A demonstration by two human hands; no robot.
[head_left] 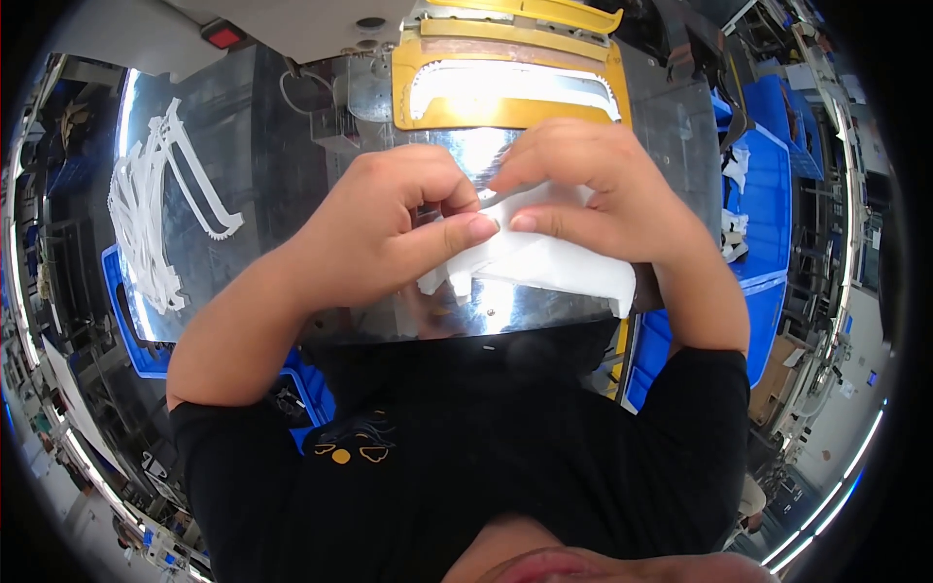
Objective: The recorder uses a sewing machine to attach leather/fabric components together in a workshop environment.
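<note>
A thin white piece of material (554,262), perhaps fabric, lies partly folded over the shiny metal worktop (466,316) close to my body. My left hand (413,209) pinches its near-left edge, with thumb and forefinger pressed together. From the other side, my right hand (588,185) grips the same piece, thumb toward me and fingers bent over its far side. The two thumb tips almost meet. What lies directly under my fingers is hidden. Just beyond my hands sits a yellow template frame (408,97), holding a curved white strip with a toothed edge (423,83).
A loose pile of white toothed strips (146,214) lies on the worktop's left. Blue bins (763,185) with white pieces stand to the right, and another blue bin (121,301) is below the left edge. A pale machine body (292,29) overhangs the far side.
</note>
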